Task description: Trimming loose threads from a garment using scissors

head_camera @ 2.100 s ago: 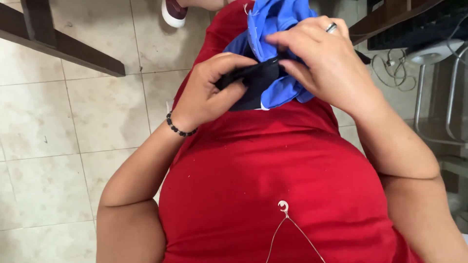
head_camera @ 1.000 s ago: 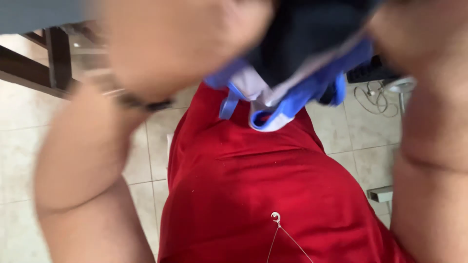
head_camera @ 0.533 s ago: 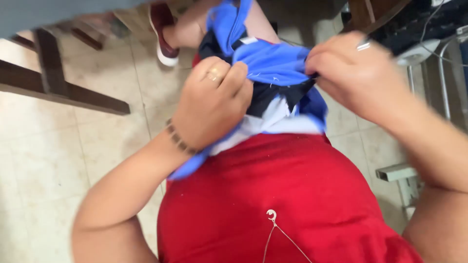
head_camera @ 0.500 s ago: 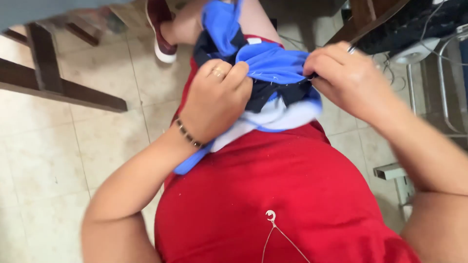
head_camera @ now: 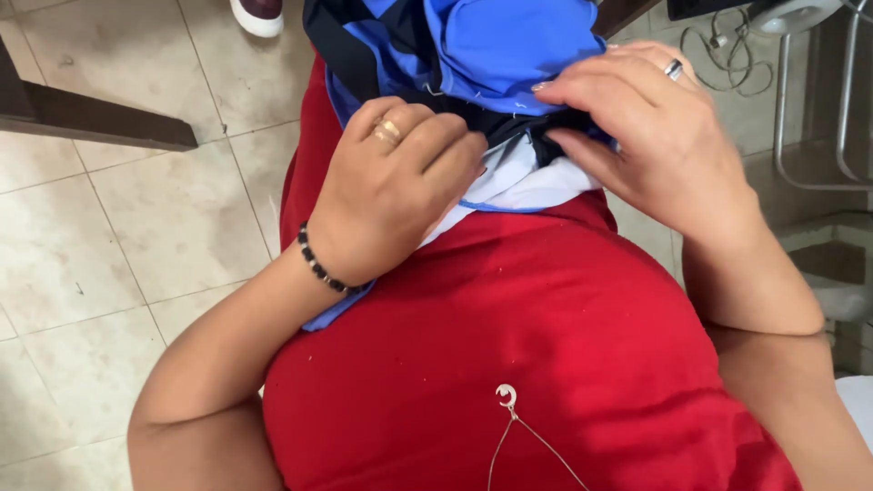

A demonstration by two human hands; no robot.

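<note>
The blue garment [head_camera: 509, 45], a bundle of bright blue cloth with black bands and a white layer beneath, lay in the upper centre of the frame, bunched against the person's red shirt [head_camera: 546, 345]. Both hands met on it at its lower edge. The left hand [head_camera: 391, 195], wearing a gold ring and a dark bead bracelet [head_camera: 320, 268] at the wrist, sat just left of centre with its fingers curled into a narrow, closed grip on the cloth, the knuckles turned up toward the camera and the fingertips tucked into the fold where black band and white layer meet. The right hand [head_camera: 655, 136], with a silver ring, came in from the right; its fingers lay stretched leftward over the blue top layer while the thumb pressed from below, pinching the black band between them. The two grips were near each other, almost touching across the fold.

The garment's long axis ran roughly from the upper centre of the frame down toward the lower left, where a thin blue strip trailed out beneath the left wrist. How the cloth continued past the top edge could not be told.

A thin necklace with a crescent pendant [head_camera: 506, 395] hung over the shirt at lower centre. Tiled floor [head_camera: 136, 209] filled the left side, with a dark wooden beam [head_camera: 91, 118] at upper left.
</note>
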